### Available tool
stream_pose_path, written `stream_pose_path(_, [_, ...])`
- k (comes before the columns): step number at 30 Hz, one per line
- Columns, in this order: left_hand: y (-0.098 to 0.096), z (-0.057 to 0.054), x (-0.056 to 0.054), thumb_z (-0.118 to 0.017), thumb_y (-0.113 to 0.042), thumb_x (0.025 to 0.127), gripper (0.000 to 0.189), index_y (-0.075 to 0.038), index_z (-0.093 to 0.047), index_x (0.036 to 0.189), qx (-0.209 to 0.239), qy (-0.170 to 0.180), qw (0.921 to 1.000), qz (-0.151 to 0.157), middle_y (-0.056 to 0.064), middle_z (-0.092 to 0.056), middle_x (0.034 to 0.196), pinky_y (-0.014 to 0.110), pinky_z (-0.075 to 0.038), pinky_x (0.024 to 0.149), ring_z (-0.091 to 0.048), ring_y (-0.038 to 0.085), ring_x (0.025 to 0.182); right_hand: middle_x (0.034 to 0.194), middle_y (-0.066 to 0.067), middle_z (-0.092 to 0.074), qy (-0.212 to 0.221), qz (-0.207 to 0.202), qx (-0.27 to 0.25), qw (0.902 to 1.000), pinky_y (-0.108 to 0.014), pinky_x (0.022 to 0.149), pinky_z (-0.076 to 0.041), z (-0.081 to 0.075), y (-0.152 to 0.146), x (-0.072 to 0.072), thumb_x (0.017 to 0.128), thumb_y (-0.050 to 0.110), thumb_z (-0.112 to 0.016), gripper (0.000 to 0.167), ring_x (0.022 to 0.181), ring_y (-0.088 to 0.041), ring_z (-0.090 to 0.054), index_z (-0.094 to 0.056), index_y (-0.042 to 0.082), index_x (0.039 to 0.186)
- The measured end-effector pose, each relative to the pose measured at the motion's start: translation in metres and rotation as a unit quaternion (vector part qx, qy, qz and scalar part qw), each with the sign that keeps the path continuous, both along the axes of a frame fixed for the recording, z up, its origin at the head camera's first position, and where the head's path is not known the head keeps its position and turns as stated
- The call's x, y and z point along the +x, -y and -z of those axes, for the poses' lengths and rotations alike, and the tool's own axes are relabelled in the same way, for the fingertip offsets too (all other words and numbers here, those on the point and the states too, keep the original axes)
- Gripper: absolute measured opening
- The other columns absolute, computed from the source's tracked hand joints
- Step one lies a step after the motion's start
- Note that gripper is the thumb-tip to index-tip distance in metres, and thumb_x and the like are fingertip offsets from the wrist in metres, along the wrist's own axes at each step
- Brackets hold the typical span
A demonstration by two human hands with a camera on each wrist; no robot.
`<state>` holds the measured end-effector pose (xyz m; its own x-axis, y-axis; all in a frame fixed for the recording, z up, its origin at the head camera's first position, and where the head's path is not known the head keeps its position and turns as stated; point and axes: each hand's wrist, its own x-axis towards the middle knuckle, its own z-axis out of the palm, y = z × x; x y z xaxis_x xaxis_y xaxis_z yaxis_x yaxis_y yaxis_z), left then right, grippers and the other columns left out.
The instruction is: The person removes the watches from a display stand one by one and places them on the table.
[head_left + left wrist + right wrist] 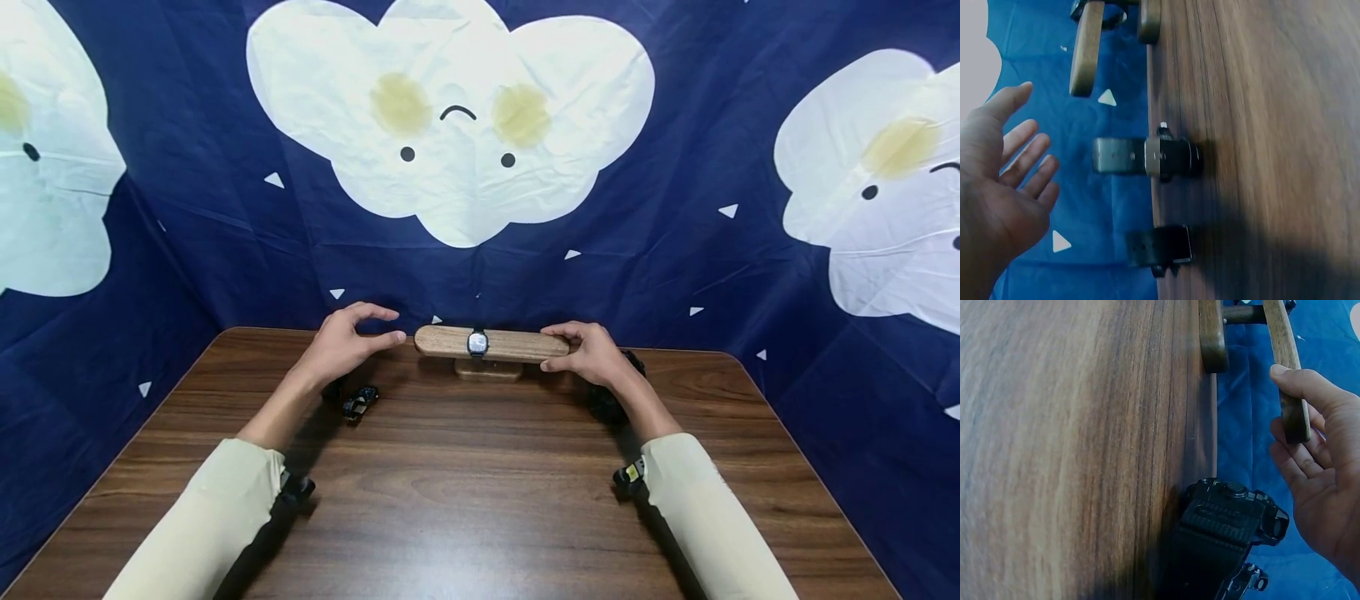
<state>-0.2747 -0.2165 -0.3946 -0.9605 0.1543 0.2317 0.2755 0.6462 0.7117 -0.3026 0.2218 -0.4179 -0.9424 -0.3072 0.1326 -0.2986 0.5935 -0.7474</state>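
A wooden watch stand (517, 347) with a rounded bar on a small base stands at the table's back edge, a dark square-faced smartwatch (477, 342) strapped round the bar's middle. My right hand (591, 358) pinches the bar's right end, thumb on the near side and fingers behind. Just off the bar's left end is my left hand (341, 340), fingers extended and holding nothing. Below it lies a dark wristwatch (361, 403); the left wrist view shows it as a looped watch (1147, 156) beside a second black looped watch (1160, 245).
Beside my right forearm is a bulky black object (1222, 519) with buttons and a ridged knob, partly hidden in the head view. The brown wooden table (465, 500) ends at a blue curtain (225, 208) printed with clouds.
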Motion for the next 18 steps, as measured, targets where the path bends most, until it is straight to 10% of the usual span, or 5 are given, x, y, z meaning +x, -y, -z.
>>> stream_pose_path(18, [-0.044,0.007,-0.002,-0.094,-0.031,0.094,0.050,-0.009,-0.080,0.136,0.070,0.001,0.9970,0.033,0.012,-0.075,0.147,0.061,-0.038,0.133,-0.055,0.036,0.157,0.133,-0.019,-0.080,0.001,0.004,0.003,1.0000,-0.032,0.087,-0.060,-0.002,0.002,0.000,0.085,0.012,-0.099,0.061,0.108,-0.030,-0.078,-0.078,0.009,0.143])
